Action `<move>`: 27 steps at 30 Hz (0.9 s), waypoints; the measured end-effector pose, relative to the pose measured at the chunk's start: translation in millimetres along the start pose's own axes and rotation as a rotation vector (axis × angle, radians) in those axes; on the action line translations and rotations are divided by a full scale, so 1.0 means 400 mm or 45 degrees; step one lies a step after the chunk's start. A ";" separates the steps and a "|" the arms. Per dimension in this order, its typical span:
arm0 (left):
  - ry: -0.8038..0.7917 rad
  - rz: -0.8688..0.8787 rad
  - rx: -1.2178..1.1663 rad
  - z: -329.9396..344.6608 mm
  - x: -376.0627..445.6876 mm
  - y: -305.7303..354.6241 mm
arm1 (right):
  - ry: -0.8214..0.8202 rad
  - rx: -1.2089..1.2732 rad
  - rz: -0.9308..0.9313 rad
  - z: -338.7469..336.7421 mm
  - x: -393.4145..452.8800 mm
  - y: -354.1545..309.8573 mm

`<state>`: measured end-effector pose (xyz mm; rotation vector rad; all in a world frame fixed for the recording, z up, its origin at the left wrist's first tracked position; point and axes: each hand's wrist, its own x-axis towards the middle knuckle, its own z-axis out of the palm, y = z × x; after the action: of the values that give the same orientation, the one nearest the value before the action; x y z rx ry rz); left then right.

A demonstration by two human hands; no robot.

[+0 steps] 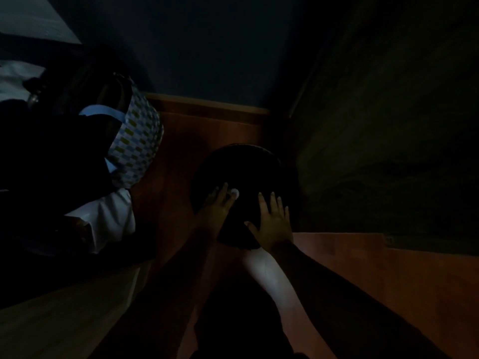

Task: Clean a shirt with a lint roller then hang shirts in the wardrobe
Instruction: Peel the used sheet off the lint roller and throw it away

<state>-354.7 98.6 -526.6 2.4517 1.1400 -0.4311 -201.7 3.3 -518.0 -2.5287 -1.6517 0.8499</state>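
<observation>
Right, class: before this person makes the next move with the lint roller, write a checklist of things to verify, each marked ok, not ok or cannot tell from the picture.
1. Lint roller in hand: the left hand is on the dark garment, with a small pale round thing at its fingertips; whether that is the roller, cannot tell.
2. Garment held steady: the right hand lies flat on it, fingers spread. Ok.
3. Garment laid smooth: too dark. Cannot tell.
4. Lighting good enough to spot lint: not ok.
5. Other clothes ready: a white shirt and a patterned bag lie to the left. Ok.
</observation>
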 end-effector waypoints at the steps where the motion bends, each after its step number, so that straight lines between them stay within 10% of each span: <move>1: 0.019 0.016 -0.008 -0.003 0.004 0.003 | 0.001 0.004 -0.001 -0.002 0.003 0.001; 17: 0.258 -0.137 0.051 -0.219 -0.185 -0.021 | -0.098 0.069 0.030 -0.201 -0.121 -0.092; 27: 0.473 -0.609 -0.432 -0.857 -0.565 0.160 | -0.022 0.395 -0.049 -0.775 -0.455 -0.397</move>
<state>-408.5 77.0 -115.1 1.9985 1.7972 0.0978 -254.6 6.9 -128.5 -2.2803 -1.4364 1.0357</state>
